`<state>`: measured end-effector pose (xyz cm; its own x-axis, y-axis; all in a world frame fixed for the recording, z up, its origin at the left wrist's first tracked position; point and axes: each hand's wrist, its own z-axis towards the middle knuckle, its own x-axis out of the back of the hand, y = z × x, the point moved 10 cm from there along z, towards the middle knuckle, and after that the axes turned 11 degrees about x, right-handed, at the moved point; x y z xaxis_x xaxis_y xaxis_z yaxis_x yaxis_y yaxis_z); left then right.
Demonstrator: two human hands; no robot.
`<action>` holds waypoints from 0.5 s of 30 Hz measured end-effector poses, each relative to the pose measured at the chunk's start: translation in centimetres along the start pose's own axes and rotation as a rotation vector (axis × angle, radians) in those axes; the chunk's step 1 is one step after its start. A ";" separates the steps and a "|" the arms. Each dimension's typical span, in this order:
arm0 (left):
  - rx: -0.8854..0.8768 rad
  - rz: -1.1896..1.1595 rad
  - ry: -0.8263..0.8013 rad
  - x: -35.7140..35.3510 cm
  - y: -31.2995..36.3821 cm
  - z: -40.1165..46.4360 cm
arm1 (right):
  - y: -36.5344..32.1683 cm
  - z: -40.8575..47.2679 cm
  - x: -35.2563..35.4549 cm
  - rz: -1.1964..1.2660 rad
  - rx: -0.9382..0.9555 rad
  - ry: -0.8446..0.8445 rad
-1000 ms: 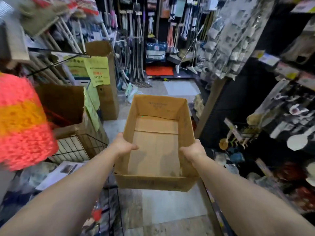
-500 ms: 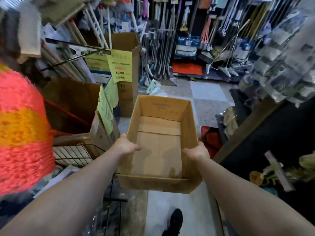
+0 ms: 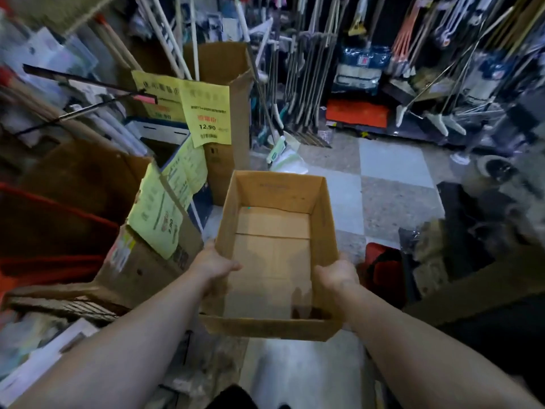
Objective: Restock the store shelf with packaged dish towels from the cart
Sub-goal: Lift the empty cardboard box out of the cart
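Observation:
I carry an open, empty brown cardboard box (image 3: 272, 255) in front of me above the aisle floor. My left hand (image 3: 213, 268) grips its left wall, thumb over the rim. My right hand (image 3: 336, 276) grips the right wall the same way. No packaged dish towels show inside the box. The wire cart (image 3: 59, 305) sits at the lower left, partly hidden by my left arm.
Cardboard cartons with yellow price signs (image 3: 206, 113) stand to the left. Mops and brooms (image 3: 295, 69) hang along the back wall. Dark goods and a red item (image 3: 380, 267) crowd the floor at right. Tiled floor (image 3: 392, 169) lies ahead.
The view has swung left and forward along the aisle with the box held the same way. The right shelf has slid out of view, and the cartons with signs appear closer.

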<state>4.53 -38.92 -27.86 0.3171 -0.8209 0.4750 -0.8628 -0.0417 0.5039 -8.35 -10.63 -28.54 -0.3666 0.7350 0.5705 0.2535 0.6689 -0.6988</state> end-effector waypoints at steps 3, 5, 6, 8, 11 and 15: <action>0.036 -0.025 -0.014 -0.1 2.2 3.1 | -1.6 3.9 -0.8 0.034 0.012 -0.018; 0.033 0.005 -0.011 -0.2 4.1 5.6 | -2.4 6.5 -1.4 0.042 0.002 -0.032; 0.033 0.017 -0.007 -0.3 5.1 7.0 | -2.8 8.0 -1.7 0.037 -0.009 -0.035; 0.040 0.021 -0.025 -0.8 7.4 9.8 | -3.7 11.3 -2.1 0.024 -0.033 -0.029; 0.053 0.041 -0.058 -1.5 10.7 14.9 | -4.7 16.2 -3.3 0.021 -0.071 -0.039; 0.072 0.094 -0.083 -2.3 14.5 21.0 | -5.5 21.7 -4.7 0.010 -0.134 -0.029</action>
<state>-17.04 -49.58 -36.82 0.2022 -0.8672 0.4551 -0.9141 -0.0004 0.4055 -27.41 -20.15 -36.72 -0.3887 0.7397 0.5493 0.3742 0.6716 -0.6395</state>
